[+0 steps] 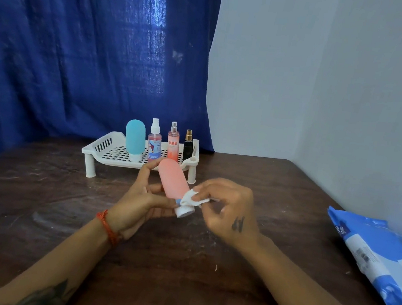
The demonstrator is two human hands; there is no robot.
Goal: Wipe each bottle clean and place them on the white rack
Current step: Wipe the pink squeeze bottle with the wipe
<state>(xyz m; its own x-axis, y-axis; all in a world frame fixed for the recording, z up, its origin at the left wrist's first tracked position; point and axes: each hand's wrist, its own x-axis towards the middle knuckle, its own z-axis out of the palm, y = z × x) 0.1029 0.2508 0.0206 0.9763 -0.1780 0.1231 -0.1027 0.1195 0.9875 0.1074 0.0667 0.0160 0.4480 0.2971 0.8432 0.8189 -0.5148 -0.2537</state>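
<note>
Wiping rounded pink bottle [173,180], crumpled wipe [193,198]

I'm looking at a home room: blue curtain [85,45], plain walls [334,80], worn wooden table [32,206], toiletries rack [107,150].

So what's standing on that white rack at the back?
On the white rack stand four bottles: a teal tube, two pinkish sprays and a dark one. The pink bottle hides part of the rack's front.

The orange spray bottle [172,145] on the white rack [107,150] reads "ENGAGE"; print on the other labels is too small to read.
</note>
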